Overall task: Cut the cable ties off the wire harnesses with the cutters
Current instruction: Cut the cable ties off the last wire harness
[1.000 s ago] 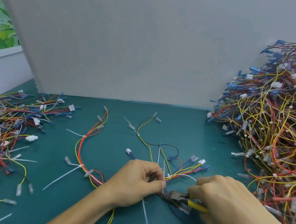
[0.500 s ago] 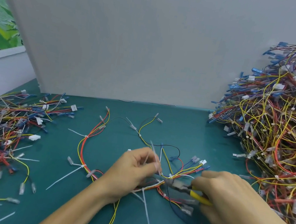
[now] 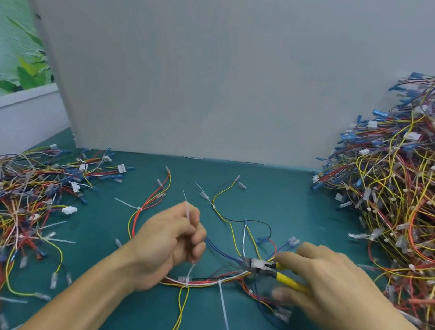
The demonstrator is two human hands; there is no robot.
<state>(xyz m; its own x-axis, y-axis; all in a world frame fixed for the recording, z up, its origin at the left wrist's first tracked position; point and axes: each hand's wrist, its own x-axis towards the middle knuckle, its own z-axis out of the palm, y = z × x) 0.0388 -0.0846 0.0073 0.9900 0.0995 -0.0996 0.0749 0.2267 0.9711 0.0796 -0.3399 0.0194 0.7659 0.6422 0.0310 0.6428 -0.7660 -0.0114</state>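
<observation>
Cutters [image 3: 271,270] gripped in right hand [image 3: 333,289]; left hand [image 3: 171,242] pinches a cable tie [image 3: 187,209].

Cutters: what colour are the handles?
Yellow handles on the cutters, gripped by the right hand; head view.

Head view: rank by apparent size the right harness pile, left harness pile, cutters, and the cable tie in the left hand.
1. right harness pile
2. left harness pile
3. cutters, partly hidden by the right hand
4. cable tie
</observation>
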